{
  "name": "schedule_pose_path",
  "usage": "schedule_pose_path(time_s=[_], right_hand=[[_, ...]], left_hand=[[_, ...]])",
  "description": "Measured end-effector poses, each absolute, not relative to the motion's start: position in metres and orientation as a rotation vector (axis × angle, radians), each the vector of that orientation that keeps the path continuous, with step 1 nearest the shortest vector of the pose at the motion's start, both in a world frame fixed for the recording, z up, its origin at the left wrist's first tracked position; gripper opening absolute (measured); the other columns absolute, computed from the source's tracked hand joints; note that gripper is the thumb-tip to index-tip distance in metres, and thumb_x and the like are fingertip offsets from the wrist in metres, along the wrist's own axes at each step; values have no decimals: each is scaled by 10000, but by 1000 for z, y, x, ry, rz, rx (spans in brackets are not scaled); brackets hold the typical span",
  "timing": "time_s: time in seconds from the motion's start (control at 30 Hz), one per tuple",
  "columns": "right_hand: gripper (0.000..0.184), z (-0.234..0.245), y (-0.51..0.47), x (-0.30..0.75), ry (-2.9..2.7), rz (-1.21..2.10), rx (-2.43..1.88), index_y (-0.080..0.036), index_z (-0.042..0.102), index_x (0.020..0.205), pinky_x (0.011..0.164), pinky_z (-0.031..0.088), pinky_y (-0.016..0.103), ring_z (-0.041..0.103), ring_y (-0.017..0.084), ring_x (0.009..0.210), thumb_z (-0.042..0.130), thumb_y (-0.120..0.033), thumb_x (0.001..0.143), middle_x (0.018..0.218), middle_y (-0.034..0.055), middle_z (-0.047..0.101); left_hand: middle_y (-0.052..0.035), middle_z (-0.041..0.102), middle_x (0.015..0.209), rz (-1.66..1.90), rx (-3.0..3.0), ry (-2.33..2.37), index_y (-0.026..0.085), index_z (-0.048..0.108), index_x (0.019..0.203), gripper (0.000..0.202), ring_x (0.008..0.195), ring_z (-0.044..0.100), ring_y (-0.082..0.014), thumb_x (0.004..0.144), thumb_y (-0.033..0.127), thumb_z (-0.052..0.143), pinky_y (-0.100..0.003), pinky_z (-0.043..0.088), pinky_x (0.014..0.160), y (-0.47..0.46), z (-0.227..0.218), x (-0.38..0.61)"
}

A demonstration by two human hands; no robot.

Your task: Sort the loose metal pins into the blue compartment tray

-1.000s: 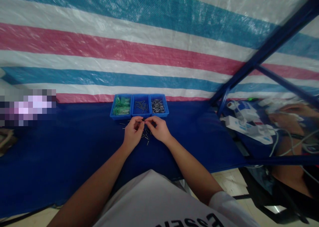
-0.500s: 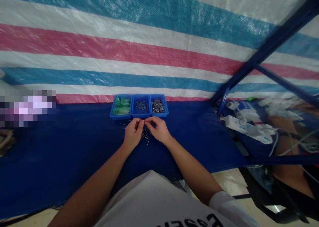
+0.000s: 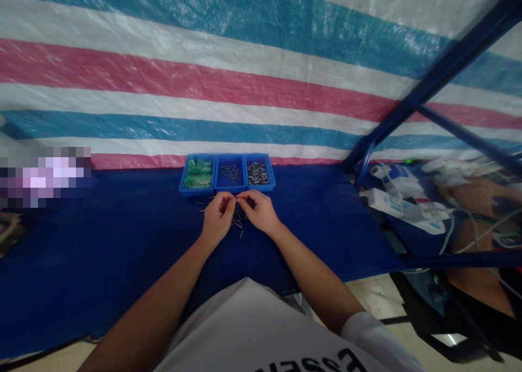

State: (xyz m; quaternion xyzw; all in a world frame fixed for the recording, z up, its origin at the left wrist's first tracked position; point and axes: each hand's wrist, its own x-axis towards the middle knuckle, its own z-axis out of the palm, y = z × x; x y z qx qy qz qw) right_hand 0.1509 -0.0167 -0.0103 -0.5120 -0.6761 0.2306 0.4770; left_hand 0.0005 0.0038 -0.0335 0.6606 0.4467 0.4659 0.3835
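Observation:
My left hand (image 3: 217, 216) and my right hand (image 3: 258, 211) meet fingertip to fingertip over a blue cloth-covered table (image 3: 122, 236). Both pinch a small thin metal piece between them, too small to name. Under the hands lies a loose scatter of small metal pins (image 3: 238, 222). Just behind stand three blue bins in a row: the left bin (image 3: 198, 174) holds green parts, the middle bin (image 3: 230, 173) a few metal pins, the right bin (image 3: 258, 173) several more.
A striped blue, pink and white tarp (image 3: 228, 73) hangs behind the table. A blue metal frame (image 3: 428, 89) slants at the right. Beyond it lie white power strips and cables (image 3: 408, 203), with another person's arm (image 3: 473, 198) partly seen.
My hands stay pinched together in nearly the same spot. The other person's arm at the right has shifted a little.

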Motion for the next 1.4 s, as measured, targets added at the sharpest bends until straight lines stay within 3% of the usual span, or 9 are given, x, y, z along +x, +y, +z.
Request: schedule_pose_path(time_s=[0.23, 0.6, 0.77, 1.1, 1.4], right_hand=[[130, -9, -17, 150, -1653, 562, -1257, -186, 694, 932, 656, 496, 255, 622, 143, 725, 597, -253, 879, 842, 47, 685], [131, -9, -17, 151, -1653, 548, -1252, -176, 690, 911, 653, 488, 245, 629, 139, 745, 582, -247, 888, 856, 49, 697], [166, -10, -16, 152, -1657, 549, -1269, -172, 689, 911, 664, 482, 243, 623, 134, 752, 558, -273, 902, 862, 47, 695], [153, -7, -18, 151, -1671, 612, -1258, -182, 683, 889, 664, 490, 255, 613, 138, 725, 568, -283, 889, 846, 45, 687], [164, -12, -15, 152, -1584, 688, -1287, -173, 679, 792, 663, 472, 247, 612, 134, 721, 614, -311, 852, 807, 39, 683]], left_hand=[[28, 562, 635, 1167, 1696, 1191, 196, 571, 847, 230, 562, 542, -115, 888, 415, 516, -235, 418, 555, 3, -30, 0], [16, 588, 644, 1157, 1724, 1218, 190, 633, 818, 267, 589, 553, -123, 876, 430, 531, -242, 423, 580, 4, -31, 0], [3, 647, 737, 1195, 1671, 1211, 191, 639, 876, 250, 611, 579, -123, 842, 432, 579, -239, 448, 595, 5, -33, 1], [18, 589, 620, 1176, 1707, 1244, 185, 634, 785, 273, 561, 535, -118, 863, 431, 543, -230, 409, 550, 2, -30, -1], [3, 626, 743, 1166, 1676, 1090, 187, 606, 892, 154, 611, 574, -113, 830, 325, 577, -234, 451, 584, 2, -31, 1]])
